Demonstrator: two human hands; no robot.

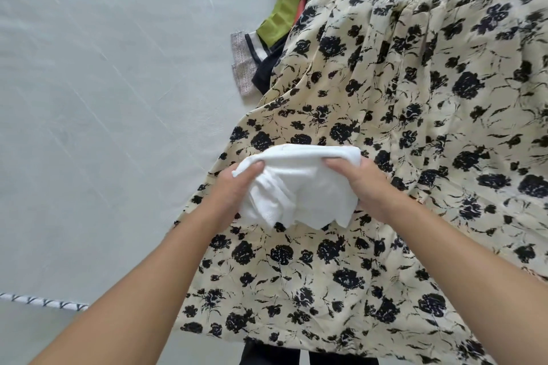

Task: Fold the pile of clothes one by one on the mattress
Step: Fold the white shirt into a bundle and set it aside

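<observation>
Nearest, the left hand (237,184) and right hand (360,184) each grasp an end of a bunched white garment (299,187), held just above the floral dress (415,127); its folding looks barely begun. Beyond, the dress lies unfolded over other clothes (267,47) on the mattress (103,98). No finished stack shows, so most work remains.

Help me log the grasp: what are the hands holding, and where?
Both hands grip a bunched white garment: left hand at its left end, right hand at its right end.
</observation>
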